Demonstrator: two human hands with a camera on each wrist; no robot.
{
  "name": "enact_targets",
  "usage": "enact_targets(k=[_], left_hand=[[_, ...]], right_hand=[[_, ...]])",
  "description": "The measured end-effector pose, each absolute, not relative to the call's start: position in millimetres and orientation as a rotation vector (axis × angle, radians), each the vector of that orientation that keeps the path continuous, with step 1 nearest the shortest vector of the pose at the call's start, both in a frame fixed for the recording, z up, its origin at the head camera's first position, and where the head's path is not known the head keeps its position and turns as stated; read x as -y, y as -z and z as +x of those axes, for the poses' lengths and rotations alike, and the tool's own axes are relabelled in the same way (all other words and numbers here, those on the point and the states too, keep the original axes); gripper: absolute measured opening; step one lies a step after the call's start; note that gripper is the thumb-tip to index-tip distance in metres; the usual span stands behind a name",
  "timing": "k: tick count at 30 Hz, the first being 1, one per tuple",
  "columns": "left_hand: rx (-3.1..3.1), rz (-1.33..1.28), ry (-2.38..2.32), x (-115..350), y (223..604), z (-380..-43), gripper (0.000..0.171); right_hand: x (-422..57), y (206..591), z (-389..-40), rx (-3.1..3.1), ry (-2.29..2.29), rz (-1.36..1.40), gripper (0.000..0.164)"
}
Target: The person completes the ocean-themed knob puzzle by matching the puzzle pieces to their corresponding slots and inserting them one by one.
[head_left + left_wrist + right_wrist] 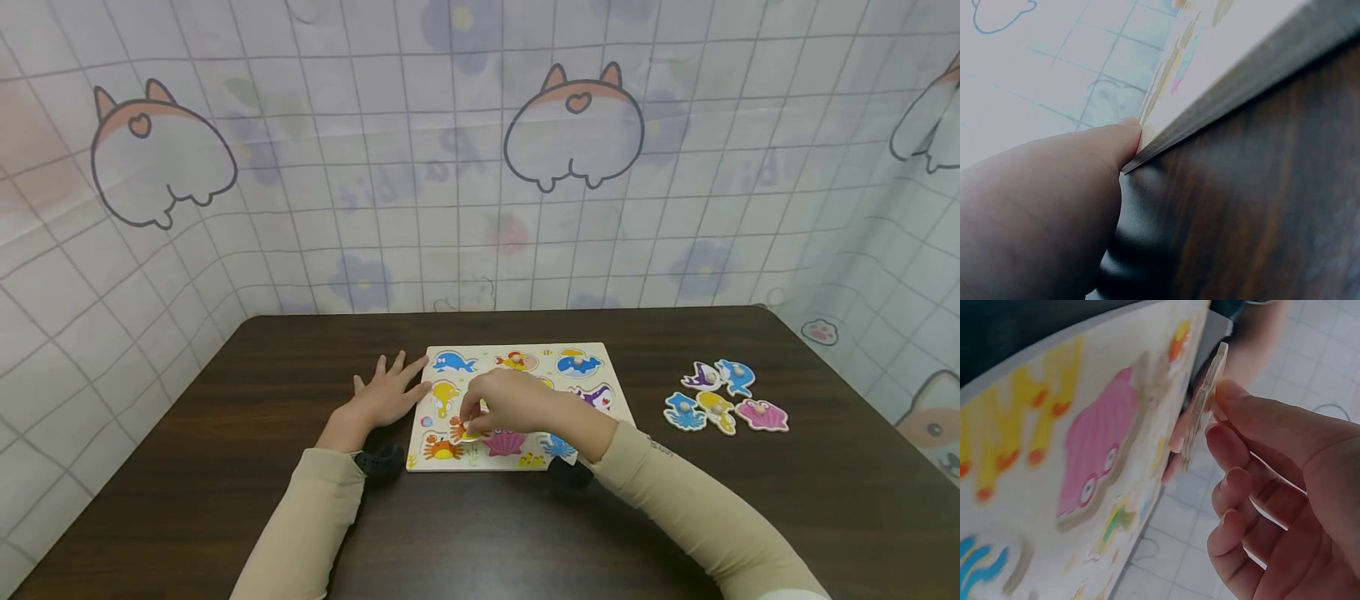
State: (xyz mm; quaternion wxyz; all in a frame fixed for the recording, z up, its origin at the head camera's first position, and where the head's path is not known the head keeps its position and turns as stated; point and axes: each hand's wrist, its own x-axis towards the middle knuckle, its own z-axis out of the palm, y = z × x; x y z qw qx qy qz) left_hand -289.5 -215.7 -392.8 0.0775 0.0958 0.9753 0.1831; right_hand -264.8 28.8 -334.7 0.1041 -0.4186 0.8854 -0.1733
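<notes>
A pale puzzle board (502, 466) with printed sea animals lies on the table. My right hand (510, 400) is over its lower left part, pinching an orange crab puzzle piece (467, 432) between thumb and finger. The crab piece is just above and right of the printed crab (442, 448). In the right wrist view this piece (1202, 412) shows edge-on, apart from the board face, beside the pink printed shell (1099, 447). My left hand (384, 398) lies with fingers spread at the board's left edge; in the left wrist view its thumb (1110, 144) touches that edge.
Several loose knobbed pieces lie right of the board: a purple one (703, 377), a blue one (737, 377), an octopus (684, 412), a yellow one (717, 412) and a pink shell (762, 415). Knobbed pieces sit along the board's top row. A patterned curtain (450, 233) surrounds the dark table (480, 533).
</notes>
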Motion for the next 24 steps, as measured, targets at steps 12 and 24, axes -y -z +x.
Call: enact_targets(k=[12, 24], left_hand=[[-2.925, 0.298, -0.549, 217, 395, -291, 0.065], [-2.926, 0.293, -0.549, 217, 396, -292, 0.065]], right_hand=[[-8, 342, -267, -2.550, 0.536, -1.227, 0.006], [3, 346, -264, -2.545, 0.507, -1.185, 0.004]])
